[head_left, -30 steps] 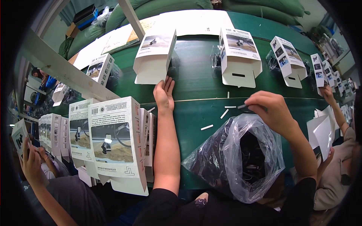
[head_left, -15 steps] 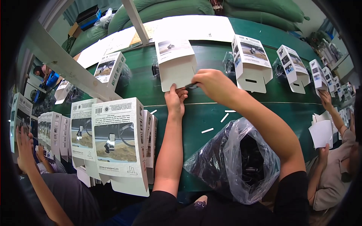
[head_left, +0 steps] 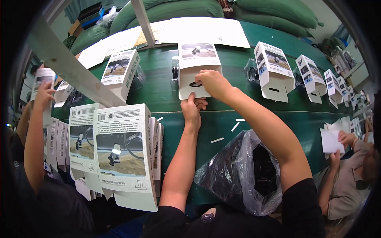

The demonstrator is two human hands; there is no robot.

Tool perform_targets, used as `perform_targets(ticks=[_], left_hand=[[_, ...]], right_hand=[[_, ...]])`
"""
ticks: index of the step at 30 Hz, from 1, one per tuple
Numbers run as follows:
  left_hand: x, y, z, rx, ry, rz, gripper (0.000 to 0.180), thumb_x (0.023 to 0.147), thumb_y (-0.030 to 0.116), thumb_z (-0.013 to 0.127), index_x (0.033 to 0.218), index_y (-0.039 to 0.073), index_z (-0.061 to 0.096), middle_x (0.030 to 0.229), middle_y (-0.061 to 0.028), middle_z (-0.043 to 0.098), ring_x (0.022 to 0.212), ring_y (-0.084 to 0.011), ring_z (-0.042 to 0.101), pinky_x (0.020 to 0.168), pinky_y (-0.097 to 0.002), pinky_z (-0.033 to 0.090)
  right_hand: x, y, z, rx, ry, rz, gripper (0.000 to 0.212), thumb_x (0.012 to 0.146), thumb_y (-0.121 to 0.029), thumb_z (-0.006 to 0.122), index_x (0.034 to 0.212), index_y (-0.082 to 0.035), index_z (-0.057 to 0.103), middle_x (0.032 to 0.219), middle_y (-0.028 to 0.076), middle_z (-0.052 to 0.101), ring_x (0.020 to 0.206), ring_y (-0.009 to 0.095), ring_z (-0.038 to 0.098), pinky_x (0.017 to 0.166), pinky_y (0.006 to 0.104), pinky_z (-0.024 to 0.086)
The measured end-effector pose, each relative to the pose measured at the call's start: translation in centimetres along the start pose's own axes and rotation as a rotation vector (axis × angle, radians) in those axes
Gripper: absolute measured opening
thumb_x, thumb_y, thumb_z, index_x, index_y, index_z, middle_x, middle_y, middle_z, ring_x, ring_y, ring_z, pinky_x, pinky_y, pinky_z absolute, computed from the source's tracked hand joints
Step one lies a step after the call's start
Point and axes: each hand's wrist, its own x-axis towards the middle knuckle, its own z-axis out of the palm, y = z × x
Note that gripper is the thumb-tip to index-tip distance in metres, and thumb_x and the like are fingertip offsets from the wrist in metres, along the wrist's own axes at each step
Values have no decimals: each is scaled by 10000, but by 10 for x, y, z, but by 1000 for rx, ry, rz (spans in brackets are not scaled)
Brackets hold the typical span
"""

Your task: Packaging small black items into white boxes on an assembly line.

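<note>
Ahead of me a white printed carton [head_left: 201, 59] lies on the green table with its flap [head_left: 185, 93] folded out toward me. My left hand [head_left: 192, 111] pinches the flap's near edge, thumb on top and fingers underneath. Over the flap, my right hand [head_left: 214, 84] is closed with its fingertips on a small black piece [head_left: 195, 84]. That piece lies against the flap; its exact kind and the slot around it are partly hidden by my fingers. A clear plastic pack [head_left: 175, 73] with a black part in it stands against the carton's left side.
An open clear bag of black parts [head_left: 242, 170] sits before me at the right, near several white strips [head_left: 217, 140]. Stacked cartons [head_left: 121, 154] stand at my left under a slanted white post [head_left: 75, 63]. More cartons [head_left: 274, 75] line the table; people work on both sides.
My right hand has brought the black piece from beside the flap's edge onto the flap. The co-worker's hand at left has lifted a carton. The view has shifted slightly.
</note>
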Motion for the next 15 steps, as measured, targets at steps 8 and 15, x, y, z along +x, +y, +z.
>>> perform_targets(ticks=[8,15], left_hand=[[2,1,-4,52,-76,-15,254,934,193,423,947,-43,515,659,-99,574,490,-139,539,422,-219,391],[11,14,-23,-10,41,41,345,966,354,330,935,55,501,597,-27,498,448,-106,446,411,-216,370]], right_hand=[[-13,5,-6,-309,-147,-119,120,742,-17,553,796,-36,658,864,78,629,728,281,591,662,361,470],[-120,-80,-147,254,-219,32,75,709,-30,542,720,-40,615,702,97,587,663,290,560,654,360,476]])
